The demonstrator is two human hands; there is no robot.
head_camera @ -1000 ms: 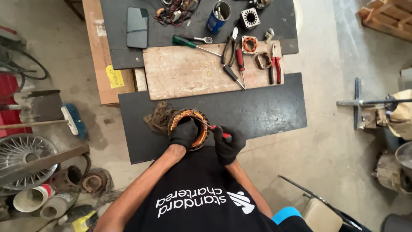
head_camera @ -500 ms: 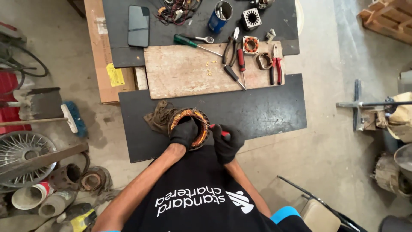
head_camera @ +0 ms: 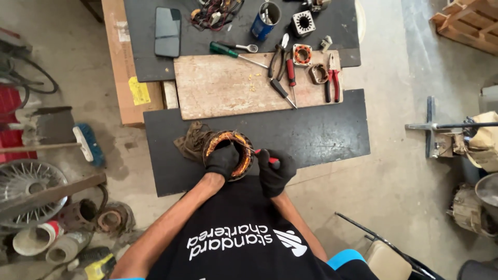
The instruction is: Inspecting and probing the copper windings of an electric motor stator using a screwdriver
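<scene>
Copper windings, orange-brown, line the inside of the stator [head_camera: 228,153], a dark metal ring that sits at the near edge of the black board [head_camera: 311,129], right in front of the person. Its open bore faces up and toward the camera. The left hand [head_camera: 223,159], in a black glove, lies over the ring's near rim with its fingers curled into the bore, gripping the wall. The right hand [head_camera: 275,171], also gloved in black, has its fingers pressed together around the red handle of a screwdriver [head_camera: 262,155]; the thin shaft points left and its tip meets the windings at the ring's right side.

Touching the stator on its left is a crumpled brown rag [head_camera: 191,140]. Beyond the black board lies a worn wooden plank [head_camera: 228,88], and on it and just beside it rest a green screwdriver [head_camera: 236,53], a second red screwdriver [head_camera: 291,78], black pliers [head_camera: 276,52], red pliers [head_camera: 332,78] and a small stator [head_camera: 302,54]. Farther off, on a second dark board, stand a phone [head_camera: 167,31], a blue can [head_camera: 264,21] and a tangle of wires [head_camera: 215,10]. All these are well apart from the hands; nothing stands between them and the ring. On the floor to the left lie a brush [head_camera: 85,142] and a fan guard [head_camera: 26,189].
</scene>
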